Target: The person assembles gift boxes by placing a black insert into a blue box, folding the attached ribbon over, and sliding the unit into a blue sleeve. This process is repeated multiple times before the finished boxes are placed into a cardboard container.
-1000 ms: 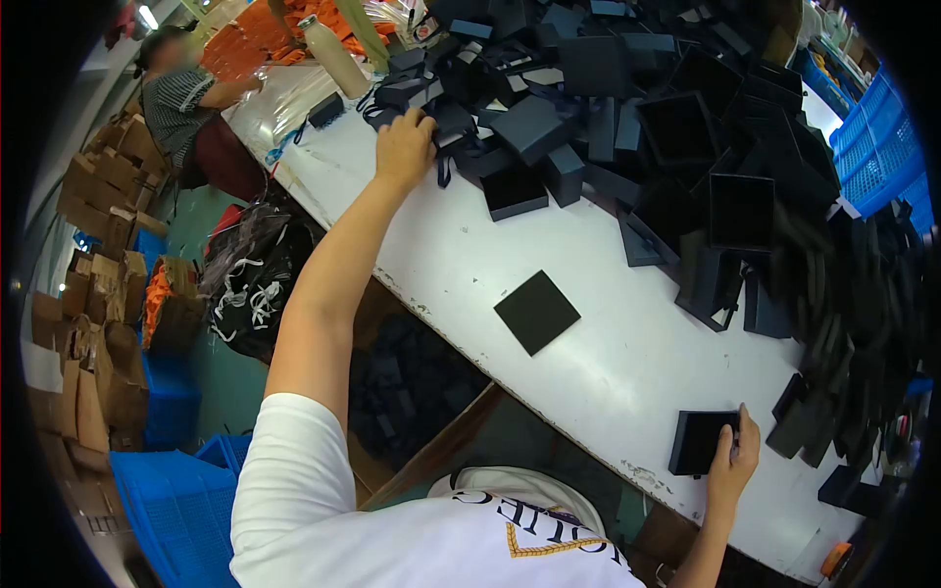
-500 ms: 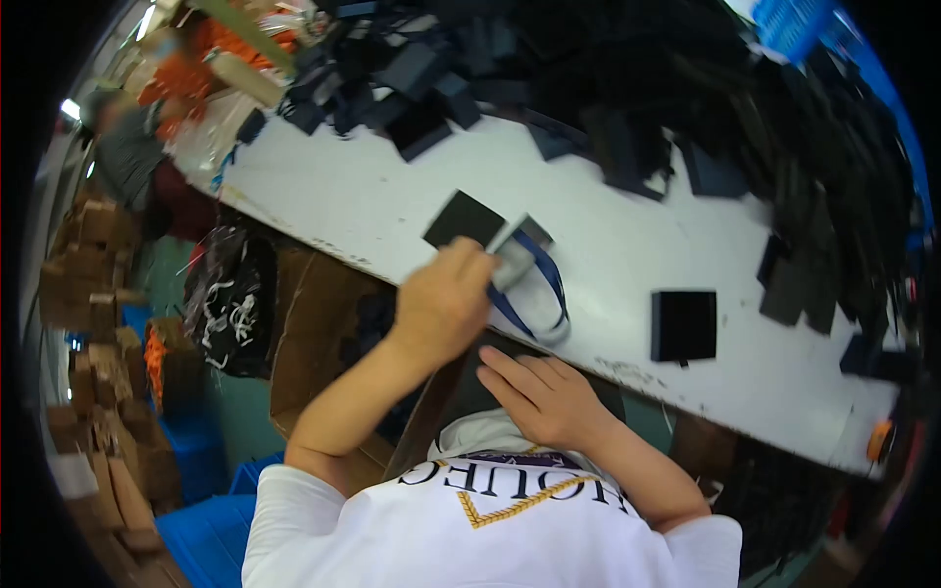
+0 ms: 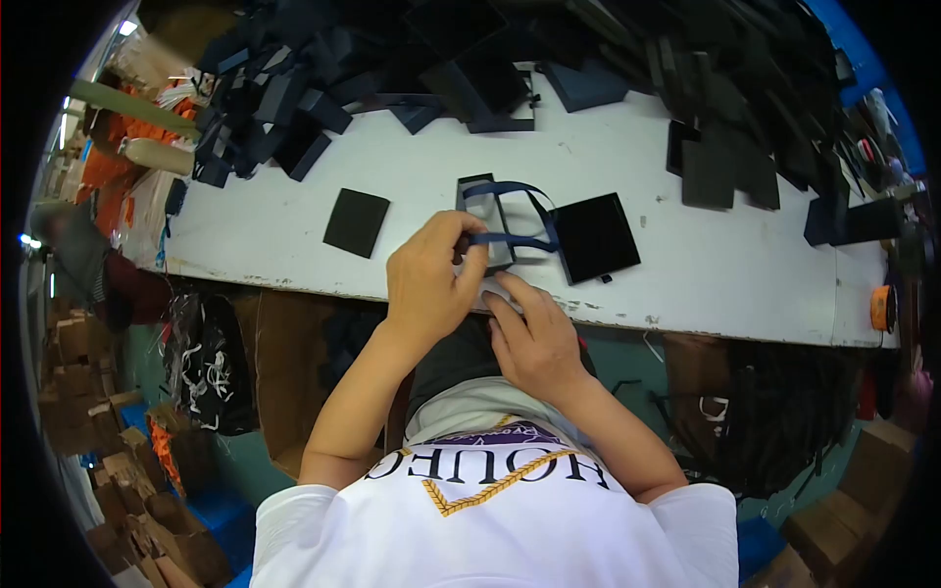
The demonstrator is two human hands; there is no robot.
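Near the table's front edge stands a small dark box (image 3: 501, 257) with a pale grey inside, and navy ribbon (image 3: 534, 241) loops out of it to the right. My left hand (image 3: 431, 274) is at the box's left side, thumb and forefinger pinched on one ribbon end. My right hand (image 3: 537, 338) rests at the table edge just below the box, fingers stretched and slightly bent, with nothing visible in them. Right of the ribbon lies an open black square box part (image 3: 598, 240) with a small tab. A flat black square piece (image 3: 356, 222) lies to the left.
Dark boxes and lids (image 3: 470, 69) are heaped along the back of the white table (image 3: 588, 147). An orange tape roll (image 3: 883, 308) is at the right end. Below the table stands an open cardboard carton (image 3: 289, 372). Another person (image 3: 83, 255) is at far left.
My view has turned, shifting the table. The ribboned box now stands beside the black square box part, formerly farther right of it. My left hand has moved onto the ribbon; my right stays near the edge.
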